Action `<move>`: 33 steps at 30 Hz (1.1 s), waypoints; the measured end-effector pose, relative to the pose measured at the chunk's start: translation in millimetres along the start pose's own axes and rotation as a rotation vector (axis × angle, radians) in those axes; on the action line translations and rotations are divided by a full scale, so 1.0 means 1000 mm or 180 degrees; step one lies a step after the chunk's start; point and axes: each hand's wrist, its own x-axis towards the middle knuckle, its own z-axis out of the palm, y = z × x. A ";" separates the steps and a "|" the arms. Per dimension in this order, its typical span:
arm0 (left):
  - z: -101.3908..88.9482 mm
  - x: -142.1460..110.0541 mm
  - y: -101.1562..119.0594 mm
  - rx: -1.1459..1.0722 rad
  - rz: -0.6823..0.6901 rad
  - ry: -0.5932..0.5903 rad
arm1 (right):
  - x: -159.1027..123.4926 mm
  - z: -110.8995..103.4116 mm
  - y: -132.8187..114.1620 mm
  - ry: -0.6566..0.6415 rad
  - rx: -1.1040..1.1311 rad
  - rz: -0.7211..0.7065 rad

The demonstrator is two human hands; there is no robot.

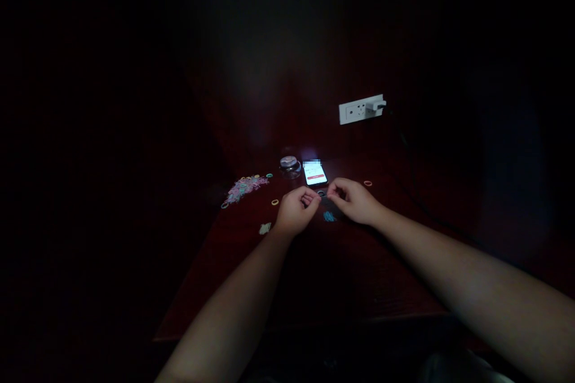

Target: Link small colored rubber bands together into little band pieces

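Observation:
My left hand and my right hand meet over the dark red table, fingertips pinched and nearly touching. Between them shows a small pale hair band, right at the left fingertips. Whether the right fingers also grip it is too dim to tell. Just below the hands lies a little bunch of blue hair bands. Left of my left wrist is a pale yellow-green bunch, and a single yellow band rests beside that hand. One pinkish-orange band lies beyond my right hand.
A heap of mixed pastel bands spreads near the table's left edge. Behind my hands stand a lidded clear jar and a phone with a lit screen. A wall socket holds a plug with a dark cable. The room is dark.

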 end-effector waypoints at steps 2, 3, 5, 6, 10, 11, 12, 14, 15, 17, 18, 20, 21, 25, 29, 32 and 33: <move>0.000 0.000 -0.001 0.0023 0.0000 -0.0022 | 0.000 -0.001 -0.002 -0.0039 -0.0043 -0.0031; 0.000 0.000 -0.002 0.0036 0.0001 -0.0033 | 0.000 -0.002 -0.002 -0.0050 -0.0048 -0.0033; 0.000 0.000 -0.003 0.0041 0.0001 -0.0058 | 0.000 -0.002 -0.002 -0.0053 -0.0047 -0.0029; 0.000 0.000 -0.004 0.0040 0.0000 -0.0067 | 0.000 -0.001 -0.001 -0.0060 -0.0039 -0.0029; 0.001 0.001 -0.005 0.0043 0.0004 -0.0053 | -0.001 0.002 0.004 -0.0115 0.0075 -0.0037; 0.001 0.001 -0.006 0.0042 0.0009 -0.0044 | -0.001 0.003 0.004 -0.0134 0.0125 -0.0019; 0.001 0.001 -0.006 0.0038 0.0013 -0.0036 | -0.001 0.003 0.003 -0.0164 0.0184 0.0011; 0.001 0.001 -0.006 0.0029 0.0019 -0.0048 | -0.002 0.003 0.000 -0.0258 0.0324 0.0102; 0.001 0.001 -0.005 0.0027 0.0019 -0.0061 | -0.002 0.003 -0.002 -0.0303 0.0384 0.0141; 0.000 0.000 -0.005 0.0019 0.0016 -0.0096 | -0.002 0.002 -0.006 -0.0361 0.0421 0.0177; 0.000 0.000 -0.005 0.0015 0.0015 -0.0107 | -0.002 0.002 -0.007 -0.0369 0.0396 0.0182; 0.000 0.000 -0.005 0.0008 0.0009 -0.0117 | -0.002 0.002 -0.007 -0.0381 0.0324 0.0178; 0.000 0.000 -0.004 0.0005 0.0006 -0.0129 | -0.001 0.003 -0.006 -0.0379 0.0294 0.0178; 0.001 0.000 -0.004 -0.0016 0.0009 -0.0175 | -0.001 0.004 -0.002 -0.0331 0.0235 0.0145; 0.001 0.000 -0.005 -0.0048 0.0016 -0.0165 | -0.001 0.004 -0.002 -0.0292 0.0183 0.0146; 0.001 0.000 -0.005 -0.0024 0.0000 -0.0180 | -0.001 0.005 -0.003 -0.0305 0.0241 0.0198; 0.001 0.000 -0.005 -0.0015 -0.0002 -0.0180 | -0.001 0.005 -0.003 -0.0318 0.0288 0.0221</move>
